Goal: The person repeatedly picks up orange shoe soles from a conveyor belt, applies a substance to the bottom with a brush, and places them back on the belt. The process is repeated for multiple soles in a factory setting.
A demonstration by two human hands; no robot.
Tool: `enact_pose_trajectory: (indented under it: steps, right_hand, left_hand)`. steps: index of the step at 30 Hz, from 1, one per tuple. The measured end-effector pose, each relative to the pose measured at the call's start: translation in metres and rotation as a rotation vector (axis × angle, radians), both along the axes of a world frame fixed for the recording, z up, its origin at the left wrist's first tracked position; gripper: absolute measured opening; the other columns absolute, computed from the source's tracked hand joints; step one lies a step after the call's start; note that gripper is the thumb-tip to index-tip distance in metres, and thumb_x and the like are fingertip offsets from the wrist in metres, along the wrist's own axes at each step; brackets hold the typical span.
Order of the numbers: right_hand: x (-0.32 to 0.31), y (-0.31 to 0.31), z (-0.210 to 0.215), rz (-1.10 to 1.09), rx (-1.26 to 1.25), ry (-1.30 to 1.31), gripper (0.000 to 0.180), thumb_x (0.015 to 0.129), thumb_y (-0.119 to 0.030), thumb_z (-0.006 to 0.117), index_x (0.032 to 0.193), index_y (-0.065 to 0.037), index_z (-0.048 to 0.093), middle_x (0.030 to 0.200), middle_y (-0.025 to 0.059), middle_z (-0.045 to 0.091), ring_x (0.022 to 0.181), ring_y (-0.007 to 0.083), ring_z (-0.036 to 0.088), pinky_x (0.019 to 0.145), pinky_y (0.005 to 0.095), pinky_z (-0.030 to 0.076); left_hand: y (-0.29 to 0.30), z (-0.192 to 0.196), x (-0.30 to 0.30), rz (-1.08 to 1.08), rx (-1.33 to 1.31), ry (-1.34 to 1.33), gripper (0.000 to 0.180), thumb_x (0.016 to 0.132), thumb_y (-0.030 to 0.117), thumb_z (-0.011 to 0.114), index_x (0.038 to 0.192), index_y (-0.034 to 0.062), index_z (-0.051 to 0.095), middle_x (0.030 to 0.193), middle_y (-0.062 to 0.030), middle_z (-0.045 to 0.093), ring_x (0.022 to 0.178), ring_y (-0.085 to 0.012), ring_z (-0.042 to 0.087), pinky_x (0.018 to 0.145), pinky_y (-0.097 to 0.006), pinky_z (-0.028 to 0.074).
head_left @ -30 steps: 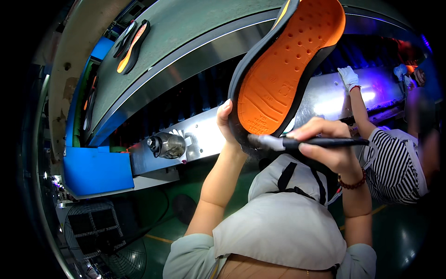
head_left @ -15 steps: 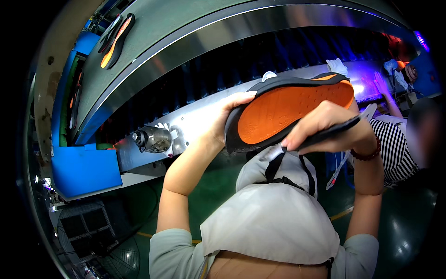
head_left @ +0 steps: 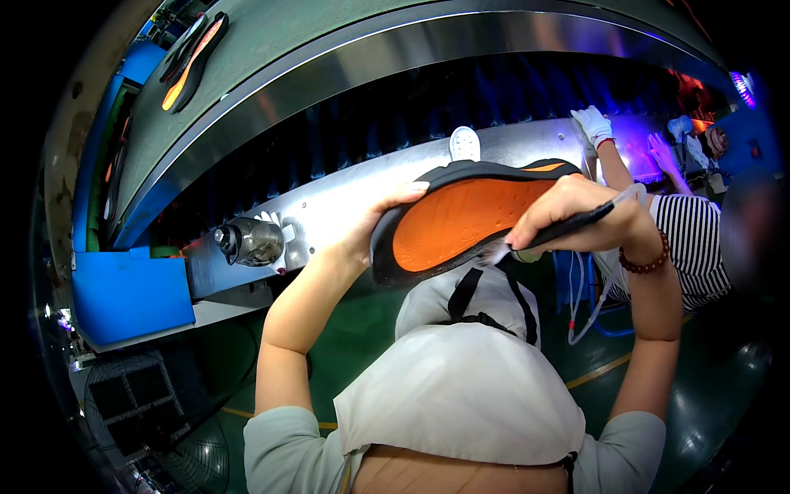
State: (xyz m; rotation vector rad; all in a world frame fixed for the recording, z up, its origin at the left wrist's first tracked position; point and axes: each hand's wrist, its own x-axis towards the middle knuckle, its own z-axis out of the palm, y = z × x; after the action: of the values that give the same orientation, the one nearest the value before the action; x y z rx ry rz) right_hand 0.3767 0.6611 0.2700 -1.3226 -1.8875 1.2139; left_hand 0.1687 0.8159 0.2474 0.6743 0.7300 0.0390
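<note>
My left hand [head_left: 372,221] grips the heel-side end of a shoe sole [head_left: 461,221], thumb over its rim. The sole has a black raised border around an orange inner face, which is tilted up toward me. My right hand [head_left: 583,212] is closed around a brush with a black handle [head_left: 568,228]; a clear tube [head_left: 632,194] shows by the handle's far end. Its pale bristles [head_left: 494,250] are at the sole's near black edge and look slightly blurred. Part of the sole's right end is hidden behind my right hand.
Ahead runs a metal ledge [head_left: 329,196] with a bottle [head_left: 257,241] at its left and a white oval piece [head_left: 465,144] behind the sole. More soles [head_left: 191,72] lie on the green belt [head_left: 271,53]. A co-worker's gloved hand [head_left: 594,128] is at the right.
The sole has come slightly lower and left in view, still in my left hand. The brush stays along its near edge. A co-worker's gloved hand and forearm show more fully at the right.
</note>
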Motion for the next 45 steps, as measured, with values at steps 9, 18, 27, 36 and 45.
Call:
enact_pose_trajectory:
  steps: [9,18,27,36,45]
  right_hand:
    - [0.011,-0.005,-0.003,-0.092,0.115,0.182,0.019,0.067,0.004,0.066,0.085,0.004,0.061,0.088,0.0149,0.064,0.085,0.0234,0.062,0.079,0.0303,0.049]
    - [-0.029,-0.004,0.004,-0.588,0.438,0.396,0.021,0.067,0.007,0.064,0.087,0.003,0.062,0.084,0.0131,0.062,0.08,0.0172,0.059,0.073,0.0241,0.047]
    - [-0.021,0.015,-0.057,-1.102,0.239,0.62,0.016,0.075,0.001,0.06,0.09,0.005,0.062,0.082,0.0096,0.064,0.072,0.0093,0.059,0.066,0.0196,0.048]
    - [-0.04,0.059,-0.053,-1.081,0.778,-0.187,0.014,0.066,-0.003,0.064,0.08,-0.002,0.063,0.079,0.0089,0.064,0.074,0.0193,0.06,0.069,0.0296,0.045]
    - [-0.057,-0.002,-0.033,-0.522,0.32,0.099,0.013,0.064,-0.005,0.065,0.077,-0.003,0.064,0.076,0.0082,0.064,0.079,0.0166,0.06,0.068,0.0268,0.045]
  left_hand:
    - [0.046,-0.045,-0.02,0.071,0.034,-0.15,0.033,0.071,0.015,0.058,0.101,0.0002,0.056,0.096,-0.0121,0.06,0.084,-0.0224,0.058,0.081,-0.033,0.046]
    - [0.021,-0.079,0.04,0.03,-0.21,-0.504,0.07,0.081,0.061,0.033,0.129,0.0108,0.036,0.126,-0.0094,0.043,0.111,-0.028,0.046,0.089,-0.046,0.04]
    - [-0.007,-0.094,0.056,-0.064,-0.33,-0.412,0.099,0.064,0.082,0.011,0.131,0.0108,0.031,0.119,-0.0193,0.046,0.101,-0.0363,0.052,0.083,-0.047,0.045]
    - [-0.019,-0.085,0.065,0.195,-0.16,-0.392,0.082,0.076,0.073,0.02,0.126,0.0102,0.037,0.114,-0.0116,0.052,0.101,-0.0245,0.052,0.088,-0.037,0.042]
    - [0.008,-0.076,0.044,0.26,0.035,-0.277,0.084,0.076,0.073,0.017,0.129,0.0098,0.034,0.124,-0.0114,0.045,0.11,-0.0267,0.046,0.093,-0.038,0.037]
